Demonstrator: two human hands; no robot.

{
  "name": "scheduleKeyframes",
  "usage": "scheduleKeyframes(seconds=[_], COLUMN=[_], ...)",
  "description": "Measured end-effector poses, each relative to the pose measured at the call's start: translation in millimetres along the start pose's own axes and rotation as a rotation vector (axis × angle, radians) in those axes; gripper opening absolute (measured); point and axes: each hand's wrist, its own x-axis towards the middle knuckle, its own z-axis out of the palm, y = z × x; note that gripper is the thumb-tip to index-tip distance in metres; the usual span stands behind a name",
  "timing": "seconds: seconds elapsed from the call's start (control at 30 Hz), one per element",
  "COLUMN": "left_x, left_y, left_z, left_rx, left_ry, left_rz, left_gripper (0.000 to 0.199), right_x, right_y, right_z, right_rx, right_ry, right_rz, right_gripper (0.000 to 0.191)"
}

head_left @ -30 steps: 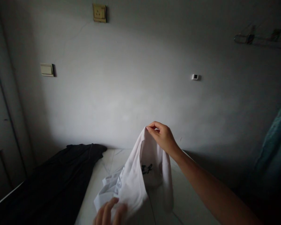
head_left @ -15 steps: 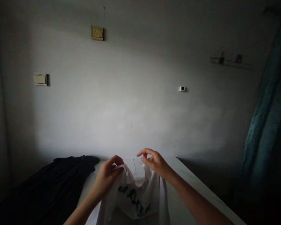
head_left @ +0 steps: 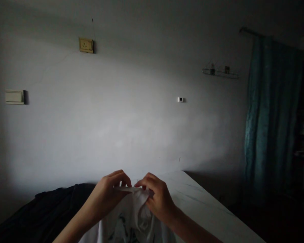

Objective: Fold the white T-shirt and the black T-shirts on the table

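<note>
A white garment (head_left: 128, 216) with dark lettering hangs in folds at the bottom middle, its upper edge lifted between my hands. My left hand (head_left: 111, 190) pinches that edge from the left side. Close beside it, my right hand (head_left: 157, 195) grips bunched white cloth near the garment's neckline. The fingertips of both hands almost meet. The lower part of the garment runs out of view, and its print is partly hidden in the folds.
A dark cloth (head_left: 55, 209) lies in a heap at the lower left. The white marbled table (head_left: 202, 202) stretches to the right, up to the wall. Switch plates, a small white device (head_left: 180, 99) and a wire rack (head_left: 220, 72) are on the wall; a teal curtain (head_left: 271, 121) hangs at right.
My hands have come closer together, and the garment's neckline has gone from spread open to bunched. My right hand now grips the cloth lower. The view has turned to the right.
</note>
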Motion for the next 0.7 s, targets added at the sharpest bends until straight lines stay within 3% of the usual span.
scheduleKeyframes(seconds=[0.17,0.3,0.47,0.7], left_x=[-14,-19,-24,-38], left_y=[0,-8,-17,-5], left_z=[-4.4,0.4,4.5,0.0], left_rx=[-0.209,-0.260,-0.083,0.279], left_ry=[-0.124,-0.185,-0.189,-0.076], left_rz=[-0.091,-0.160,-0.014,0.297], left_gripper=[0.034,0.039,0.030,0.025], right_x=[5,7,6,12], right_y=[-3,-6,-11,-17], right_z=[-10,-17,-23,-29], right_rx=[-0.010,-0.029,-0.026,0.095], right_ry=[0.131,0.014,-0.101,-0.231], right_rz=[-0.200,-0.217,-0.222,-0.133], right_gripper=[0.023,0.019,0.014,0.009])
